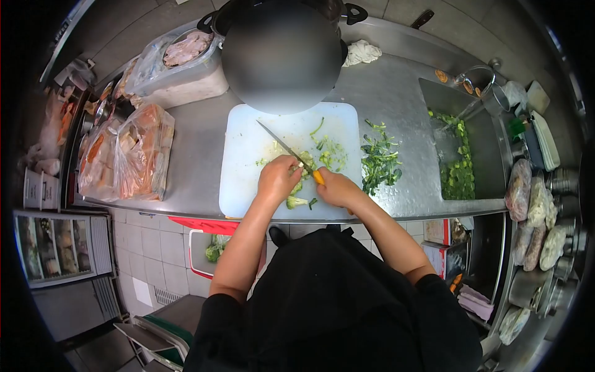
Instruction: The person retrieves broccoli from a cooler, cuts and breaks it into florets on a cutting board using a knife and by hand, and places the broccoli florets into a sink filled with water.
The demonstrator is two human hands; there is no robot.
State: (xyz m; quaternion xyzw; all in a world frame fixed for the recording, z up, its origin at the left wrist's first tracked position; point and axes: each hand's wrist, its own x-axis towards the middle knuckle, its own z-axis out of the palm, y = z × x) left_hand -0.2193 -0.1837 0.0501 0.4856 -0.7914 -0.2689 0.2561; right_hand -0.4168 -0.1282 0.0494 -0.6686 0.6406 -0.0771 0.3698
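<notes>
My right hand (339, 189) is wrapped around the yellow handle of a kitchen knife (277, 139), whose blade slants up and left across a white cutting board (245, 136). Close by on the left, the fingers of my left hand (279, 180) are closed on a piece of broccoli against the blade; they partly hide it. Cut broccoli pieces (297, 202) lie just below the hands. Green trimmings (333, 155) are scattered over the board's right half. Beside the board, on the steel counter, is a heap of broccoli leaves and stalks (380, 162).
Behind the board stands a large pot (345, 53), mostly blurred. At left are bags of bread (145, 152) and a tub of raw meat (188, 48). A sink (427, 105) at right holds broccoli under running water. A crate (199, 251) with broccoli stands below the counter.
</notes>
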